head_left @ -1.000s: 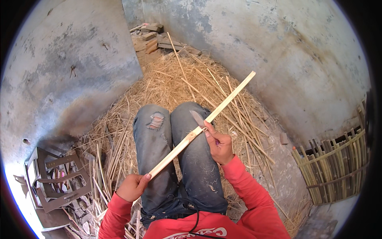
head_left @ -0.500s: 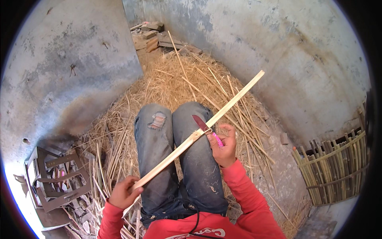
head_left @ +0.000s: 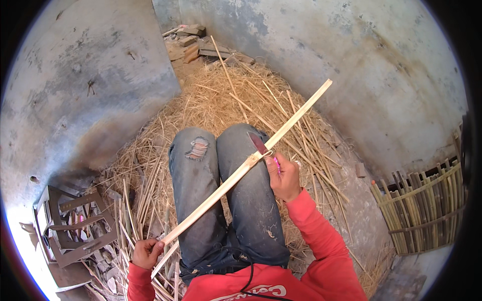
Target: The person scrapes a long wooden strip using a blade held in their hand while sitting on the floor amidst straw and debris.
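Left hand [head_left: 147, 252] clamps the near end of a bamboo strip [head_left: 251, 160] lying across the knees; right hand [head_left: 284, 175] grips a knife [head_left: 259, 144] at mid-strip. The far half appears unshaved; shavings litter the floor [head_left: 211, 100].

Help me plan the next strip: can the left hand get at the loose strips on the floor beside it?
Probably yes: the strips lie uncovered just beside the left hand, but it grips the stick.
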A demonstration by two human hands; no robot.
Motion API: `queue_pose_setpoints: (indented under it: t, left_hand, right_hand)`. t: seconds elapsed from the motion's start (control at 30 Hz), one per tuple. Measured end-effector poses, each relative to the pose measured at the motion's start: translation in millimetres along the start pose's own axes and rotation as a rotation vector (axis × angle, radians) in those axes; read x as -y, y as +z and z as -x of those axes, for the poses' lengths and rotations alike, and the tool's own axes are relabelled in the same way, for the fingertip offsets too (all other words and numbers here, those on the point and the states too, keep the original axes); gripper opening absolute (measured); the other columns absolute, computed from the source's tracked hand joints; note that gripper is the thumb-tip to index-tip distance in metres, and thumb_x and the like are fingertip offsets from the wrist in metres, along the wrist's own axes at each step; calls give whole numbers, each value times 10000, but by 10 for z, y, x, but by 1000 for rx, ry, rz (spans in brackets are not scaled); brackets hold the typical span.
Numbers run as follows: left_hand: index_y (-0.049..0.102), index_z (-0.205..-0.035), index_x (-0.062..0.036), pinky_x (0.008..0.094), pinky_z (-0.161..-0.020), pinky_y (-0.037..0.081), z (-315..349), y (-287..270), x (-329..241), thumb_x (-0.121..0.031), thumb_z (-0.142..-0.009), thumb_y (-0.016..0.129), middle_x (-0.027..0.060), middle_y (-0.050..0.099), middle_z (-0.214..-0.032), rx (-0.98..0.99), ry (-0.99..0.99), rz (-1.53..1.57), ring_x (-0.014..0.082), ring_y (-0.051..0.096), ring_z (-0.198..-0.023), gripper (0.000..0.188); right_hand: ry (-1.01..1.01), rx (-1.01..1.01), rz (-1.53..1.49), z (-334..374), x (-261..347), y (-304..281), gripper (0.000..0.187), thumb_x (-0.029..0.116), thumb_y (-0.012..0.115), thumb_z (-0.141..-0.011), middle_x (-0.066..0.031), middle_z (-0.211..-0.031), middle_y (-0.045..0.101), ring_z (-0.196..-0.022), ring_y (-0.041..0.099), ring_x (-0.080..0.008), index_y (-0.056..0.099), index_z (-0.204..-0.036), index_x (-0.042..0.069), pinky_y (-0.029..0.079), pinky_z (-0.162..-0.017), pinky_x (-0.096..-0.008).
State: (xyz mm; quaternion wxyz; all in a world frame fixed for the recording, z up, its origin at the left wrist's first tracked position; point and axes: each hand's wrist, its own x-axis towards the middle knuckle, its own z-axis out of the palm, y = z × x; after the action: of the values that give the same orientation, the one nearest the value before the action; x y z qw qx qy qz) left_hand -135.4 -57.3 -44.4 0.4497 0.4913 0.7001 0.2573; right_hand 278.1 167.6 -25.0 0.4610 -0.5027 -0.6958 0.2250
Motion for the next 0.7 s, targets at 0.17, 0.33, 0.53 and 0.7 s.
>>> queue_pose_setpoints:
  t: [0.17,0.33,0.53,0.7]
  left_hand:
    - [685,-748,31,263,-532,408,-8,-17,-38,-286,-1007,677,20,608,-599,29,-33,20,76,535,-561,410]
    - [687,-740,15,256,-520,397,-8,-62,-157,-310,-1009,682,5,594,-594,110,-95,57,72,526,-549,421]
    - [691,-752,12,250,-517,399,-52,-191,-153,-319,-1010,683,-6,583,-589,195,-171,209,69,516,-539,420]
    - [705,-761,25,254,-518,406,-72,-158,-248,-310,-1005,687,7,599,-590,137,-102,125,73,531,-544,414]
  right_hand:
    - [24,69,-76,14,-125,22,354,268,577,-1056,-137,-555,459,-454,460,-237,541,-810,16,352,-465,-388]
    - [167,209,-372,7,-263,-11,361,292,549,-1081,27,-605,446,-494,373,-79,570,-830,32,276,-455,-259]
    - [769,582,-947,-174,-133,-311,411,363,513,-1088,56,-547,334,-403,263,-42,484,-770,105,164,-372,-249]
    - [678,219,-855,-195,-114,-283,395,344,471,-1096,46,-541,346,-391,291,-54,511,-786,102,175,-345,-247]
